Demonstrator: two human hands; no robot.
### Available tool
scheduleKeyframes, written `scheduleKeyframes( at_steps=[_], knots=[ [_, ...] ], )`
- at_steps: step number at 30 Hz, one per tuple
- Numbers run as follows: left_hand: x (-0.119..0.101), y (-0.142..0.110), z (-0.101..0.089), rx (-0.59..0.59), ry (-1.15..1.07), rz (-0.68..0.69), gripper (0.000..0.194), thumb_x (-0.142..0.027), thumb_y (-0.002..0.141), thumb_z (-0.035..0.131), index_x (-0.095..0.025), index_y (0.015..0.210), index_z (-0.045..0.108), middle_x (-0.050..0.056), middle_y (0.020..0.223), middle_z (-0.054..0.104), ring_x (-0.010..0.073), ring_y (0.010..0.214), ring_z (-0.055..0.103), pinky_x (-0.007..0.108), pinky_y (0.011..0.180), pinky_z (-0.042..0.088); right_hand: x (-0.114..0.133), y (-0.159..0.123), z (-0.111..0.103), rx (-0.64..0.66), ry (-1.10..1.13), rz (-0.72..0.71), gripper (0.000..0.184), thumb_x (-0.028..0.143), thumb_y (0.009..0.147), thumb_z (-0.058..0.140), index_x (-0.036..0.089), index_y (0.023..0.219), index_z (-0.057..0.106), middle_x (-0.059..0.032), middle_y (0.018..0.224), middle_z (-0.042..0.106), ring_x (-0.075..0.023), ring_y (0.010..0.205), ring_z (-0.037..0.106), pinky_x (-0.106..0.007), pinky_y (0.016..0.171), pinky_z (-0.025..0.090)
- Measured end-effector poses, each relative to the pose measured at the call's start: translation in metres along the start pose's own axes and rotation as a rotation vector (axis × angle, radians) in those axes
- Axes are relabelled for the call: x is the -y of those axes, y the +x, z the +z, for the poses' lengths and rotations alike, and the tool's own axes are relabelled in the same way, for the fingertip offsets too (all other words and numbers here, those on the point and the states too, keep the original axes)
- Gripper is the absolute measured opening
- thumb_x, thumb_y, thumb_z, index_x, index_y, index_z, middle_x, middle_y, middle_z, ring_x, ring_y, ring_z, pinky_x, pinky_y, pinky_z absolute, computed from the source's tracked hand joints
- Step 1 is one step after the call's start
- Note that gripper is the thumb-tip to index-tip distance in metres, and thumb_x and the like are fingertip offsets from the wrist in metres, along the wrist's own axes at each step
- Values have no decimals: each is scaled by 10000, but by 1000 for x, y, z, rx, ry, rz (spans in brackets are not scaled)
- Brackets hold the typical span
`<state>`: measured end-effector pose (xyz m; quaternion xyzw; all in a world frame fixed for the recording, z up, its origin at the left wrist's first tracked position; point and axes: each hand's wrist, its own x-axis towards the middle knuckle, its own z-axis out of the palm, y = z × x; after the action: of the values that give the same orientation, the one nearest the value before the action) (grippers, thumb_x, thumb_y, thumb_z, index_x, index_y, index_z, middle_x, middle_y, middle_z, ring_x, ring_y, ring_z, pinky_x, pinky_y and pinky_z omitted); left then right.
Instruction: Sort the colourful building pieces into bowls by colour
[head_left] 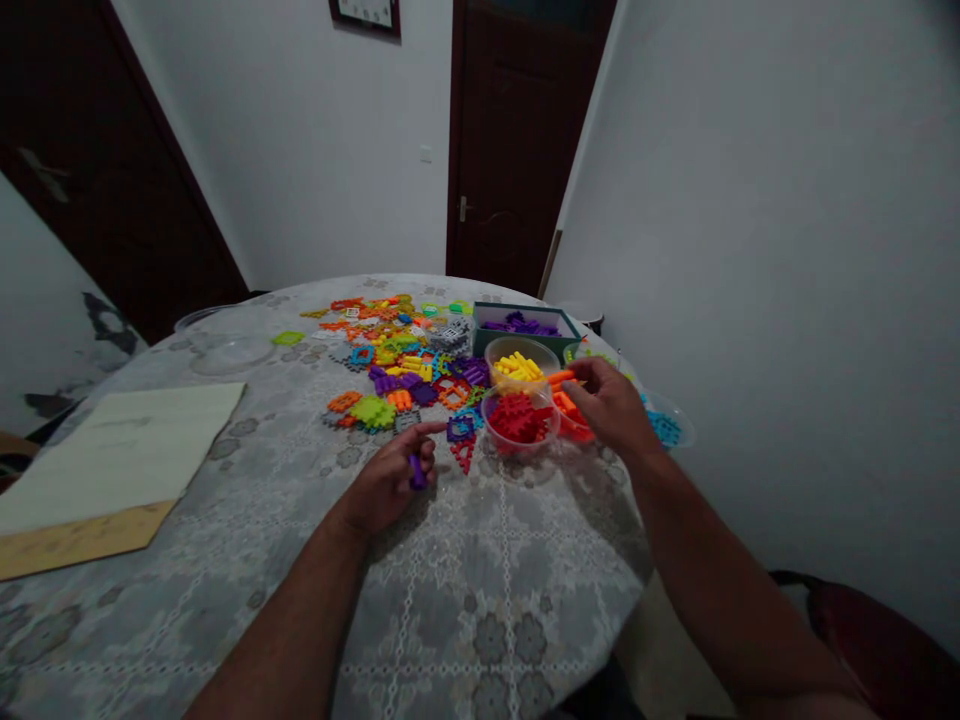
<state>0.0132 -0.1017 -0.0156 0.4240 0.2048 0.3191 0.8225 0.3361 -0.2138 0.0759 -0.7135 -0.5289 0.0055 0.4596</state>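
Indoors, coloured pieces strew the tablecloth facing 2 doors.

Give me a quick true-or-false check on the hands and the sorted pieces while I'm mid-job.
1. The left hand holds a purple piece. True.
2. The right hand holds nothing. False: it holds an orange piece.
3. The yellow pieces lie in a clear bowl. True.
4. The green box holds yellow pieces. False: it holds purple pieces.
5. The paper lies to the right of both hands. False: it lies to their left, on the table.
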Motion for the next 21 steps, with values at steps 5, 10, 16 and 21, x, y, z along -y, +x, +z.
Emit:
scheduleKeyframes(
  at_steps=[5,10,16,21],
  knots=[
    [0,0,1,-38,95,18,593,-101,586,726,-209,1168,755,13,960,565,116,751,547,253,702,474,-46,28,-19,-127,-299,30,218,304,862,647,210,1047,714,-85,1009,783,-245,881,712,-381,856,548],
    [0,1,2,-108,258,9,556,-136,637,779,-190,1190,760,29,893,668,152,765,593,267,699,459,-64,28,-15,-97,-489,60,258,269,941,549,198,1109,733,-129,1085,791,-277,943,735,-399,903,540],
    [2,4,0,-141,323,-3,469,-263,722,905,-169,1157,759,99,1051,767,201,889,693,339,832,541,-53,9,-14,-133,-445,-11,306,264,945,496,173,1087,752,-147,1098,789,-291,976,732,-419,940,540],
    [0,3,10,-171,246,15,435,-290,672,950,-157,1036,753,115,1083,771,216,904,723,387,864,595,-8,-22,4,-7,-217,-120,252,291,956,535,223,1065,752,-98,1095,793,-268,971,735,-422,956,546]
  ],
)
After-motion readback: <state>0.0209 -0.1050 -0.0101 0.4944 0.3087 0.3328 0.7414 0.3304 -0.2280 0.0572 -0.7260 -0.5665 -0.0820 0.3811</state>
